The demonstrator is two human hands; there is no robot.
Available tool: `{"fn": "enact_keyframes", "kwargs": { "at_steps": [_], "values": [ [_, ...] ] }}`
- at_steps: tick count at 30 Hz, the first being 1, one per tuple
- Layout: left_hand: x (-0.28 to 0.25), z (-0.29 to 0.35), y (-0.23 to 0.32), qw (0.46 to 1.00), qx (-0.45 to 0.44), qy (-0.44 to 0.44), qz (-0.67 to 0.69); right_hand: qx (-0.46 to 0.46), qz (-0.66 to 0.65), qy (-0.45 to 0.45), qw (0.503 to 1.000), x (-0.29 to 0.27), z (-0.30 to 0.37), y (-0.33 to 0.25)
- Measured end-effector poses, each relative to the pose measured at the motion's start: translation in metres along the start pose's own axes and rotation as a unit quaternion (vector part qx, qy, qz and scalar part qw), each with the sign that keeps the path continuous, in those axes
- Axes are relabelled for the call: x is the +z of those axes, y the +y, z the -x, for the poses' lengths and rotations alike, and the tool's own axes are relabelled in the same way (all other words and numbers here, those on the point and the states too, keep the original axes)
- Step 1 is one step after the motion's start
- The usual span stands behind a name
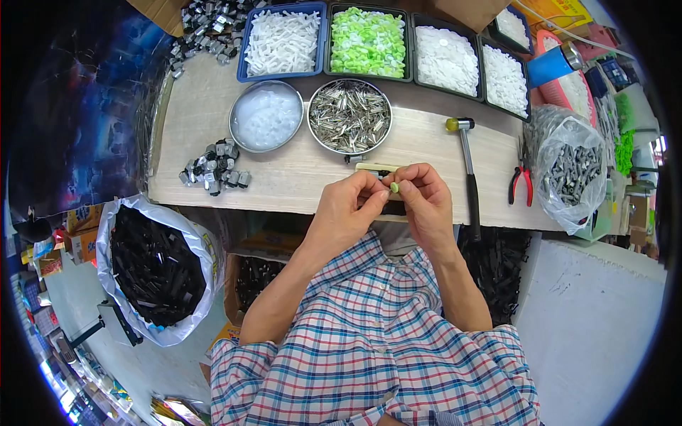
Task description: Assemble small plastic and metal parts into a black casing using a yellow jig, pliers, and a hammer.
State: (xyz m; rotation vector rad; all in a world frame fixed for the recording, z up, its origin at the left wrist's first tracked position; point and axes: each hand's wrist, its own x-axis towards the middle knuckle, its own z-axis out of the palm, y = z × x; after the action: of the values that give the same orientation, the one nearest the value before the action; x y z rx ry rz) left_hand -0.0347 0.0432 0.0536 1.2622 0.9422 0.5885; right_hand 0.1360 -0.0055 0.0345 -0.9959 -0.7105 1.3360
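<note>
— What are the hands doing?

— The left hand [346, 207] and right hand [424, 201] are together over the near edge of the table [284, 177], fingertips pinched on a small green piece [394, 187] held between them. It is round, pale green and tiny; more of its shape I cannot tell.

— What lies right under them?

— A flat pale block [376, 169] on the table, just far of the fingers, partly hidden by them.

— And how many containers?

— Two round metal bowls: the left bowl [266, 116] holds whitish translucent bits, the right bowl [349, 116] holds silvery metal clips. Behind them is a row of trays: a blue tray [282, 41] of white parts, a tray of green parts [367, 42], and two trays of white parts [446, 59] [505, 79].

— Tools?

— One hammer [467, 163] with a yellow-tipped head, and one pair of red-handled pliers [521, 184], both to the right. Further right is a clear bag of grey metal parts [572, 170]. A small pile of grey and black parts [213, 169] lies to the left.

— The surroundings?

— The table is pale wood-grain. Below it at the left stands a white sack of black parts [153, 266]; the floor is light grey.
</note>
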Motion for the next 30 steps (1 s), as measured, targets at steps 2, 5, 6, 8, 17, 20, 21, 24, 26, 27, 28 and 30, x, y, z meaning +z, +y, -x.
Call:
{"fn": "enact_keyframes", "kwargs": {
  "at_steps": [2,5,6,8,17,20,21,24,26,27,28,30],
  "values": [
    [-0.002,0.001,0.002,1.000,0.009,-0.004,-0.028,-0.004,0.025,-0.006,1.000,-0.001,0.001,0.000],
    [-0.008,0.004,0.010,0.994,0.029,-0.017,-0.107,-0.031,0.136,-0.039,0.990,-0.006,0.002,-0.007],
    [-0.010,0.004,0.012,0.986,0.040,-0.025,-0.159,-0.054,0.221,-0.065,0.972,-0.007,0.002,-0.010],
    [-0.011,0.005,0.010,0.992,0.016,-0.032,-0.119,-0.088,0.281,-0.081,0.952,-0.007,0.001,-0.014],
    [-0.006,0.008,-0.009,0.985,-0.040,-0.017,0.166,-0.289,0.479,-0.088,0.824,0.007,0.015,-0.014],
    [-0.002,0.008,-0.006,0.992,-0.035,-0.012,0.124,-0.297,0.499,-0.082,0.810,0.003,0.012,-0.012],
    [0.000,0.007,-0.004,0.995,-0.031,-0.007,0.089,-0.307,0.501,-0.088,0.804,0.002,0.011,-0.012],
    [0.005,0.008,0.007,0.999,-0.020,0.011,-0.039,-0.318,0.518,-0.092,0.788,0.003,0.008,-0.016],
    [0.011,0.007,0.000,0.982,0.083,0.066,-0.157,-0.329,0.539,-0.084,0.771,0.001,0.005,-0.016],
    [0.013,0.006,-0.004,0.938,0.185,0.117,-0.270,-0.340,0.561,-0.074,0.751,-0.001,0.003,-0.017],
    [0.013,0.003,-0.007,0.938,0.188,0.114,-0.269,-0.341,0.562,-0.072,0.750,-0.004,0.000,-0.018],
    [0.009,-0.006,-0.015,0.894,0.301,0.187,-0.274,-0.333,0.623,-0.054,0.706,-0.010,-0.012,-0.015]
  ]
}}
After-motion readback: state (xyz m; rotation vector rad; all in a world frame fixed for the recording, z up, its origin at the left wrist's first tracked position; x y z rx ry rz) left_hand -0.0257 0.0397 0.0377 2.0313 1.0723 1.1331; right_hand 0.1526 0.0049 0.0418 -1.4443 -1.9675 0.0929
